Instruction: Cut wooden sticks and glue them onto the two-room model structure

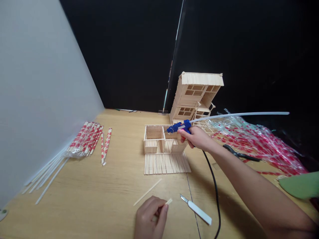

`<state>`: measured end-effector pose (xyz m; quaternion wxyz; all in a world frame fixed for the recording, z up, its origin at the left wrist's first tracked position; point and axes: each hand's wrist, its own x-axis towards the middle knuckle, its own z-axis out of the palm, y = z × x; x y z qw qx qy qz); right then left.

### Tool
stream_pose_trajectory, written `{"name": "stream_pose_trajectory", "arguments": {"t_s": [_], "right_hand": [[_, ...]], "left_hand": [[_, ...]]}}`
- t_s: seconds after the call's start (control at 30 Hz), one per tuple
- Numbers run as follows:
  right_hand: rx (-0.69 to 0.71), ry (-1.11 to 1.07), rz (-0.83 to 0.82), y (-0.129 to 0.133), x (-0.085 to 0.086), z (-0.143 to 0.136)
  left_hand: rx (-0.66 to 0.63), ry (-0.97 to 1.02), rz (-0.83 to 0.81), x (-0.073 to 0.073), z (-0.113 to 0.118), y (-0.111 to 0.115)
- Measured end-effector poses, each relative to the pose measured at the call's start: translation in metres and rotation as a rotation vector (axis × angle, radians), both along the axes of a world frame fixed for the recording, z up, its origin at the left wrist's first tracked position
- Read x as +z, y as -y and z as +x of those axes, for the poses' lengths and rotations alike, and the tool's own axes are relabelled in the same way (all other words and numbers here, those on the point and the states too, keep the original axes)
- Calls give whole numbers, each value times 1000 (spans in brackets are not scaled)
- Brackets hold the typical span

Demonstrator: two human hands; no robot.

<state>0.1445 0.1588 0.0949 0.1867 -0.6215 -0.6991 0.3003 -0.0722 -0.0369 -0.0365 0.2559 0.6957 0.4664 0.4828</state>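
Observation:
My right hand (pixel 195 136) is closed around a blue glue gun (pixel 179 126), and a long white glue stick (pixel 239 115) sticks out of its back end. The gun's nozzle is over the back of a small open-topped wooden stick house (pixel 154 142); whether it touches the wood I cannot tell. Low in the view, my left hand (pixel 151 215) pinches a short wooden stick (pixel 168 201) between thumb and fingers. Another thin wooden stick (pixel 147 192) lies on the table just beyond that hand. To its right rests a white-handled craft knife (pixel 196 209).
A taller stick house (pixel 196 96) stands behind. Wrapped chopsticks (pixel 86 137) and white glue sticks (pixel 48 171) lie at left. Torn red-and-clear wrappers (pixel 264 142) and black-handled scissors (pixel 240 154) are at right. The gun's black cord (pixel 213 186) runs down the table (pixel 112 199).

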Motion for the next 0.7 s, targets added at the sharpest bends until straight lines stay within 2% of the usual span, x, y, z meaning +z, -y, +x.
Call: {"name": "stream_pose_trajectory", "arguments": {"t_s": [0.53, 0.63, 0.7], "right_hand": [[13, 6, 19, 0, -1, 1], [-3, 25, 51, 5, 3, 4], [-24, -39, 100, 14, 6, 8]], "left_hand": [[-15, 2, -27, -1, 0, 1], [-19, 17, -40, -2, -1, 2], [-13, 40, -73, -2, -1, 2]]}}
